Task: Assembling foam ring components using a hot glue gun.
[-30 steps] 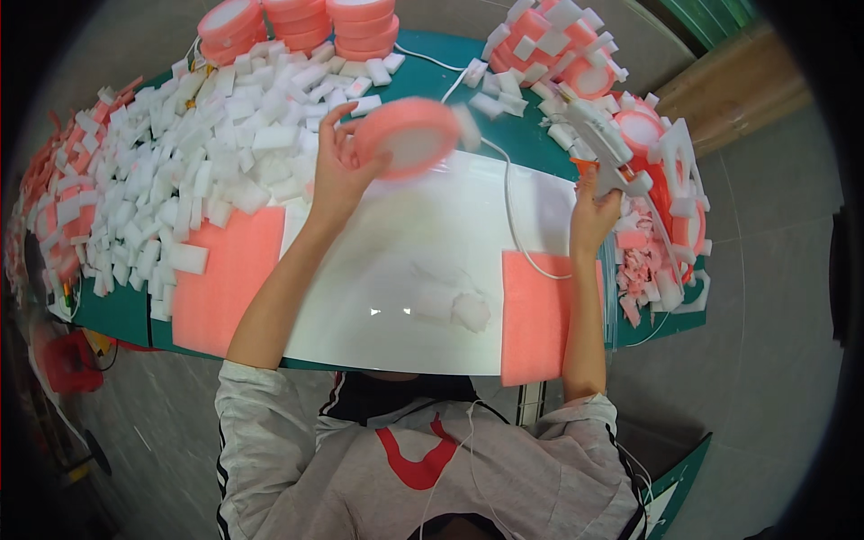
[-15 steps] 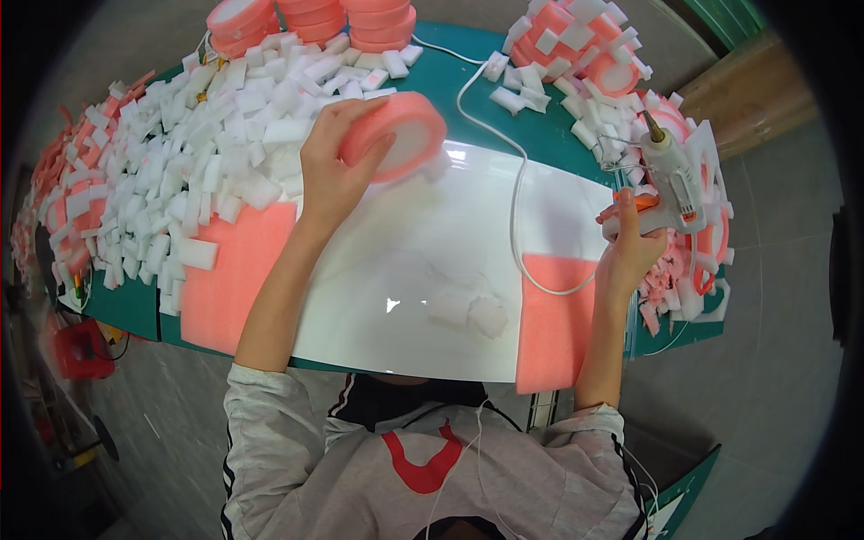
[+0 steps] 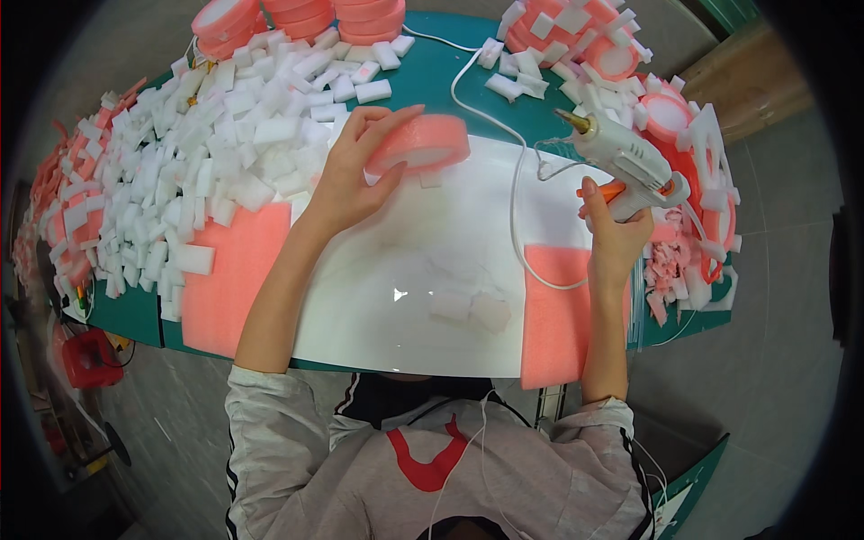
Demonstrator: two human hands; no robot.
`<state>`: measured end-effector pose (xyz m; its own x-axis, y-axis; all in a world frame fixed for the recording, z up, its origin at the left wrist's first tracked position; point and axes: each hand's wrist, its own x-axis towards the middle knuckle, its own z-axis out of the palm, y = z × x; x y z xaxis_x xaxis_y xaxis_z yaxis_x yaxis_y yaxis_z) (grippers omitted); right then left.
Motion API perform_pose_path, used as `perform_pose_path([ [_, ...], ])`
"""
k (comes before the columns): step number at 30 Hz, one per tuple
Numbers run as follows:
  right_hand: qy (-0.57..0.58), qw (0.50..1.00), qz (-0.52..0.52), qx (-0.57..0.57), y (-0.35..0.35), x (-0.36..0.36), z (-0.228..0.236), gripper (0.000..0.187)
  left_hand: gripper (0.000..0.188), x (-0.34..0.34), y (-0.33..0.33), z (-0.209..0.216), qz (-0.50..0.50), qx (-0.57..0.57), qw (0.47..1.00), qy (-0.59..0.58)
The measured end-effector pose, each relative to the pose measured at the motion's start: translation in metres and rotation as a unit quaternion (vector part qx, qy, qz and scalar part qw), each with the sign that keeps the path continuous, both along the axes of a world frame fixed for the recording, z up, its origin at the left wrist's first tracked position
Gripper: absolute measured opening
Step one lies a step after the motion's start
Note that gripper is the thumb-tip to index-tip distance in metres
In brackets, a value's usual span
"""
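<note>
A round pink foam disc (image 3: 432,139) with a white middle is tilted on edge above the glossy white board (image 3: 405,256), gripped at its left side by my left hand (image 3: 346,184). My right hand (image 3: 619,238) is wrapped round the handle of a white glue gun (image 3: 628,157) with an orange trigger. The gun's metal nozzle points left, towards the disc but apart from it. Thin strings of glue hang near the nozzle. Fingers of my left hand behind the disc are partly hidden.
A large heap of white foam blocks (image 3: 180,171) covers the left side, with stacked pink discs (image 3: 297,20) behind. Pink foam sheets (image 3: 236,283) flank the board. The gun's white cord (image 3: 514,202) loops across it. Block-studded pink foam assemblies (image 3: 576,36) stand at the right.
The glue gun has swung from nozzle-up to nozzle-left as my right hand turned. My left hand has moved slightly right and tipped the disc more on edge.
</note>
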<state>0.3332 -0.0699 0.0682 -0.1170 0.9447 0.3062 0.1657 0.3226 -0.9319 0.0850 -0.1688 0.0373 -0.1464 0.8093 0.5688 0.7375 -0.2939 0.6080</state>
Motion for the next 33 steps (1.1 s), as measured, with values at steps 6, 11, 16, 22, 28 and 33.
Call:
perform_pose_path([
  [6,-0.014,0.999,0.0,0.03,-0.003,-0.002,-0.003,0.03,0.049,0.005,0.003,-0.01,-0.002,0.007,0.993,-0.121],
  [11,-0.037,0.996,0.002,0.079,-0.006,-0.005,-0.004,0.026,0.043,0.004,0.006,-0.014,-0.015,-0.006,0.982,-0.188],
  [16,-0.092,0.987,-0.008,0.131,-0.002,-0.007,-0.016,0.026,0.042,0.005,0.008,-0.015,0.001,-0.018,0.969,-0.246],
  [22,-0.158,0.972,0.0,0.176,-0.005,-0.013,-0.019,0.025,0.043,0.006,0.005,-0.012,0.003,-0.034,0.976,-0.214],
  [28,-0.186,0.955,-0.005,0.231,-0.006,-0.013,-0.028,0.034,0.043,0.009,0.007,-0.012,-0.005,-0.015,0.977,-0.213],
  [33,-0.161,0.961,0.025,0.223,-0.008,-0.016,-0.029,0.032,0.043,0.009,0.007,-0.012,-0.001,-0.025,0.974,-0.225],
])
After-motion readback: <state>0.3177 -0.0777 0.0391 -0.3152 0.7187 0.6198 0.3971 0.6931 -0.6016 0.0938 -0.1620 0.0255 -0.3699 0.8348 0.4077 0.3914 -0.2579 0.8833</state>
